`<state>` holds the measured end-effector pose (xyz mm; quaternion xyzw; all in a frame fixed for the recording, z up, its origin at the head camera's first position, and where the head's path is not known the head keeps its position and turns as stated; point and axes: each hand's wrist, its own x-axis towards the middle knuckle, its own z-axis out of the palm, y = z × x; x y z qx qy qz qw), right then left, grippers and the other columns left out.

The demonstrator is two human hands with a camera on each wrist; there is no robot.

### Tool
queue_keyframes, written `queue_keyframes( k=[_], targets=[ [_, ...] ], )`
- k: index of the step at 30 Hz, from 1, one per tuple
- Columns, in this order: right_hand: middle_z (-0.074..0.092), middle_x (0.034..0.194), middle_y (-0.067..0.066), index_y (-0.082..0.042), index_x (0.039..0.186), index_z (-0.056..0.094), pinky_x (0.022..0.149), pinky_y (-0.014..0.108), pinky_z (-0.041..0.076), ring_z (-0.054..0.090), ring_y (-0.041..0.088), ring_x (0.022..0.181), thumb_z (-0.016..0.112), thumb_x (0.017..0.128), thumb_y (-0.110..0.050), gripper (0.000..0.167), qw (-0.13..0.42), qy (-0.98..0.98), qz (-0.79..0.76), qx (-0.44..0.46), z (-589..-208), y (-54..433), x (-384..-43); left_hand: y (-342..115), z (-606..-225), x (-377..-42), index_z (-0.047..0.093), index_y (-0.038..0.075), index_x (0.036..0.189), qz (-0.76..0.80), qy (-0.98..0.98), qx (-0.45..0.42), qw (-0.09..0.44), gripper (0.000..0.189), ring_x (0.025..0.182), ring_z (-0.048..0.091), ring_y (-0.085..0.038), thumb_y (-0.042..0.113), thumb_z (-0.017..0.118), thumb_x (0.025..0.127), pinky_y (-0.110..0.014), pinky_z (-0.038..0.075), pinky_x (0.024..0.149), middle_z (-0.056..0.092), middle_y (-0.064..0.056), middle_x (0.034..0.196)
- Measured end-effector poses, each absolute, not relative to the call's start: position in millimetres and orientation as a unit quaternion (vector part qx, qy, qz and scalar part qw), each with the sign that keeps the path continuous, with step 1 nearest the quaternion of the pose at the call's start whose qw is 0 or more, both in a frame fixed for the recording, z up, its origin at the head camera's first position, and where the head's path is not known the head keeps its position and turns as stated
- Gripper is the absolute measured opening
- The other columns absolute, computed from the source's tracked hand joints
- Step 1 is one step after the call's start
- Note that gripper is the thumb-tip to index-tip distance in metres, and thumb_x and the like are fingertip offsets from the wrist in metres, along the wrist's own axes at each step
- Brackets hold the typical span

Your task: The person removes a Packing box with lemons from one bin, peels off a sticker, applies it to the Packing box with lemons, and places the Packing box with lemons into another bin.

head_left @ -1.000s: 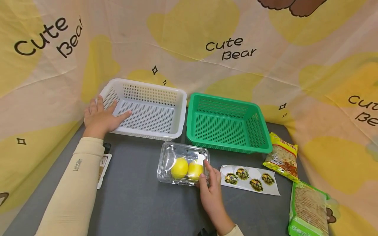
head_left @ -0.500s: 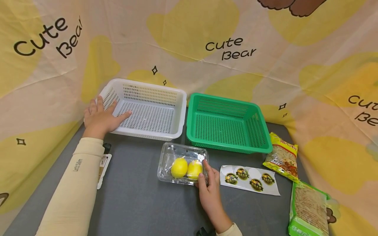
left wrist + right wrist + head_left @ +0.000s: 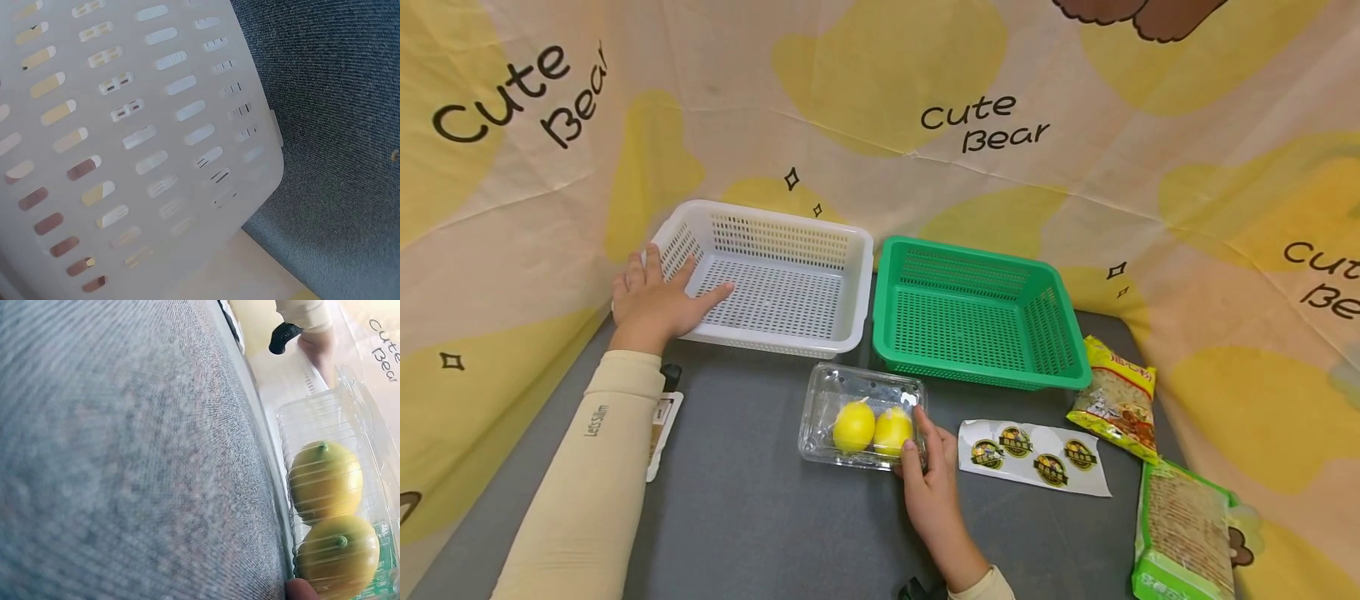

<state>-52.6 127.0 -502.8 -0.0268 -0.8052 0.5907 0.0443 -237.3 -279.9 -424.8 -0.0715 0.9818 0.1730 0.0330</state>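
Right hand (image 3: 934, 487) is about half closed, thumb and fingers pinching the right end of a clear plastic clamshell (image 3: 817, 417) with two lemons (image 3: 853, 427) in it. That clamshell's just off the near-left corner of the green basket (image 3: 958, 333). Left hand (image 3: 655, 304) is spread pretty wide, resting on the left rim of the white basket (image 3: 775, 300), left of the green one. Sticker sheet (image 3: 1033, 458) lies nearer than the green basket, yellow food packet (image 3: 1116, 400) just beside its right end.
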Motion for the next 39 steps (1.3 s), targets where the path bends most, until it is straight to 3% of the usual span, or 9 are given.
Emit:
queue_keyframes(
  k=[8,15,24,34,39],
  targets=[
    [0.041,0.140,0.017,-0.014,0.160,0.049,0.082,0.027,0.058,0.063,0.016,0.087,0.055,0.110,-0.011,0.050,0.044,-0.822,0.567,-0.021,-505.2,128.2,-53.5,-279.0,-422.1,-235.4,0.015,0.014,0.170,0.173,0.982,-0.071,0.035,0.114,0.152,-0.023,-0.056,0.094,0.028,0.089,-0.074,-0.011,0.118,-0.028,-0.029,0.166],
    [0.046,0.136,0.013,-0.017,0.157,0.053,0.095,0.046,0.043,0.051,0.027,0.119,0.060,0.107,-0.014,0.051,0.069,-0.852,0.519,-0.012,-508.0,128.1,-53.9,-278.5,-422.0,-235.2,0.015,0.014,0.170,0.174,0.981,-0.072,0.036,0.114,0.152,-0.023,-0.056,0.094,0.029,0.089,-0.074,-0.011,0.118,-0.029,-0.029,0.166],
    [0.046,0.137,0.009,-0.022,0.158,0.053,0.103,0.057,0.043,0.053,0.032,0.126,0.065,0.105,-0.018,0.054,0.066,-0.865,0.497,-0.016,-507.8,125.6,-54.7,-278.8,-421.8,-235.7,0.015,0.015,0.170,0.173,0.982,-0.071,0.036,0.114,0.152,-0.022,-0.057,0.094,0.029,0.089,-0.074,-0.010,0.118,-0.029,-0.029,0.166],
    [0.045,0.137,0.007,-0.024,0.159,0.051,0.102,0.054,0.044,0.053,0.030,0.125,0.068,0.104,-0.022,0.057,0.050,-0.866,0.497,-0.033,-504.8,124.9,-54.7,-279.3,-422.8,-236.8,0.013,0.015,0.170,0.170,0.982,-0.071,0.035,0.114,0.152,-0.022,-0.057,0.093,0.029,0.090,-0.074,-0.010,0.118,-0.028,-0.030,0.166],
    [0.045,0.137,0.006,-0.025,0.159,0.051,0.094,0.049,0.045,0.054,0.028,0.120,0.068,0.105,-0.026,0.057,0.044,-0.869,0.492,-0.035,-504.3,125.0,-54.5,-280.1,-423.6,-235.4,0.014,0.014,0.170,0.176,0.981,-0.071,0.036,0.114,0.152,-0.024,-0.056,0.093,0.030,0.090,-0.074,-0.011,0.118,-0.029,-0.029,0.166]
  ],
)
